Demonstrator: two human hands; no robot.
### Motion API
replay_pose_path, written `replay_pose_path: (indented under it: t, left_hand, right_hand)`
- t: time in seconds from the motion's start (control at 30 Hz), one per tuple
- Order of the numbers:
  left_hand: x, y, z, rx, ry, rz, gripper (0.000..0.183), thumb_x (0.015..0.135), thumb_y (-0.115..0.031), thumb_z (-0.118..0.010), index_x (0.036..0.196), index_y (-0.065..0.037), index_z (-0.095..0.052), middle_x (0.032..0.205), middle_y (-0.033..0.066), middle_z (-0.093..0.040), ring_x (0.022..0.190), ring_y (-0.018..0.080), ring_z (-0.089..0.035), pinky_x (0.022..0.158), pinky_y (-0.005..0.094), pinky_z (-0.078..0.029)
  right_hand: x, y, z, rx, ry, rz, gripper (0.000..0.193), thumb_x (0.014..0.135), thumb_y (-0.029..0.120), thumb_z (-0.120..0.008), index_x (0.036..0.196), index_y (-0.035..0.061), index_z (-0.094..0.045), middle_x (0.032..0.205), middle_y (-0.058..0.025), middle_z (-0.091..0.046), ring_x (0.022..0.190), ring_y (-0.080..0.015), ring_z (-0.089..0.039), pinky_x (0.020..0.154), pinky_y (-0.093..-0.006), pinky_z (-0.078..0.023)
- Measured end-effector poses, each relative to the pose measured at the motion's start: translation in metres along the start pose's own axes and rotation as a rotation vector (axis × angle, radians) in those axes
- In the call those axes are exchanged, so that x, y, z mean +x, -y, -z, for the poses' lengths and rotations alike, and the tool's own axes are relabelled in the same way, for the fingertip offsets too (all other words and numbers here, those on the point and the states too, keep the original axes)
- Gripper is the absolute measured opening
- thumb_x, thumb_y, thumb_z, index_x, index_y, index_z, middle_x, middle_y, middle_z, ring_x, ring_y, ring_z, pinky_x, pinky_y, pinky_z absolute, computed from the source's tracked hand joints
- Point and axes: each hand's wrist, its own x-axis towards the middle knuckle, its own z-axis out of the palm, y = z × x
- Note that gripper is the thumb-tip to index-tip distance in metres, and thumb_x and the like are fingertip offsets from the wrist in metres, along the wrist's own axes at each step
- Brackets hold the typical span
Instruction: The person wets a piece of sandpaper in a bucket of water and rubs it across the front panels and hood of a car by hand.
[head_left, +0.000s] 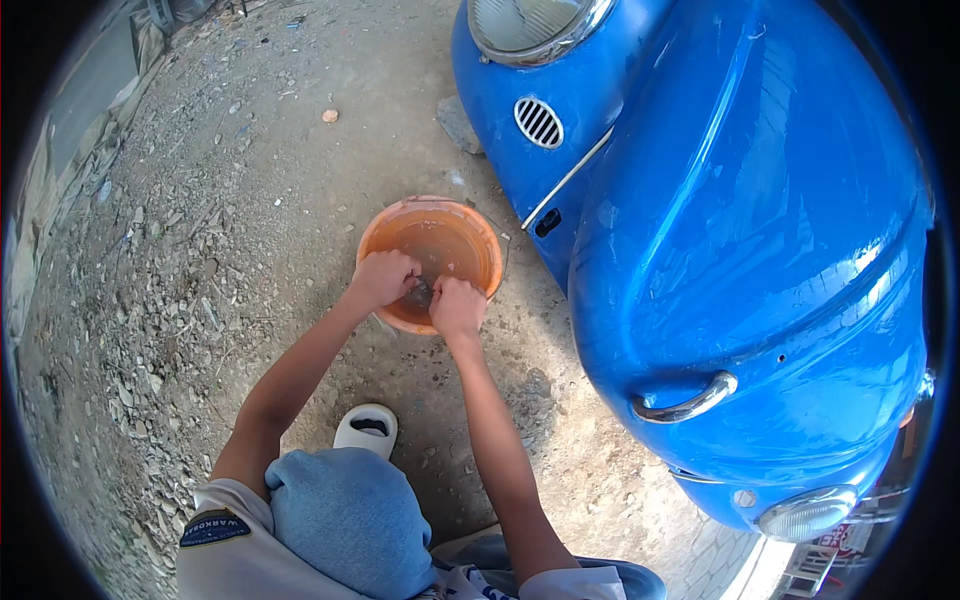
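An orange bucket (374, 240) with murky water in it stands on the dirt ground in front of me. Both my arms reach down into its near side. My left hand (386, 278) is closed at the left of the opening, fingers curled inward. My right hand (459, 306) is closed beside it, over the near right rim. Between the two hands is a small, dark grey, wet-looking thing (421, 293), which both seem to grip. Fingers and shadow cover most of it, so its kind does not show.
To the right stands a blue car (760, 200) with a chrome handle (690, 398) and round headlights (530, 22). A stone (459, 124) lies beside it. Gravel (190, 300) covers the left ground. Near my legs are a white slipper (366, 430) and rounded light blue fabric (345, 520).
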Motion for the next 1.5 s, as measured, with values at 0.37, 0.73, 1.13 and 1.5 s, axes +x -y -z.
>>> replay_pose_path:
  t: [0.37,0.73,1.13,1.5]
  left_hand:
    - [-0.005,-0.015,0.019,-0.248,-0.218,-0.02,0.019,0.1,-0.03,-0.071,0.099,-0.012,-0.075,0.093,0.0099,-0.077,0.084,0.0323,-0.075,0.073,0.0446,-0.058]
    - [-0.017,-0.032,0.027,-0.641,-0.659,-0.017,0.031,0.098,-0.015,-0.073,0.127,-0.005,-0.067,0.114,0.0122,-0.074,0.092,0.0268,-0.072,0.081,0.0376,-0.058]
    - [0.0,-0.058,0.059,-0.697,-0.344,-0.239,0.04,0.097,-0.01,-0.073,0.135,-0.004,-0.063,0.121,0.0104,-0.073,0.103,0.0221,-0.071,0.091,0.034,-0.056]
    - [0.033,-0.1,0.156,-0.704,-0.26,-0.318,0.031,0.097,-0.006,-0.073,0.127,-0.001,-0.069,0.117,0.0118,-0.077,0.099,0.0197,-0.072,0.09,0.0345,-0.056]
  right_hand:
    - [-0.011,0.006,0.005,0.417,-0.687,0.131,0.012,0.092,0.001,-0.066,0.103,0.0026,-0.071,0.094,-0.0201,-0.071,0.09,-0.0411,-0.07,0.083,-0.0511,-0.054]
    - [-0.022,0.0,0.045,0.819,-0.574,0.144,0.011,0.1,0.0,-0.066,0.109,-0.0029,-0.071,0.094,-0.0187,-0.076,0.078,-0.0269,-0.074,0.073,-0.0369,-0.057]
    - [-0.058,0.003,0.121,0.341,-0.836,0.035,0.016,0.097,0.002,-0.066,0.11,0.0017,-0.076,0.101,-0.0178,-0.075,0.096,-0.0383,-0.07,0.085,-0.0484,-0.056]
    - [-0.075,0.007,0.203,0.248,-0.702,0.274,0.031,0.087,-0.006,-0.064,0.117,0.0006,-0.071,0.107,-0.0145,-0.072,0.106,-0.0357,-0.067,0.082,-0.0465,-0.061]
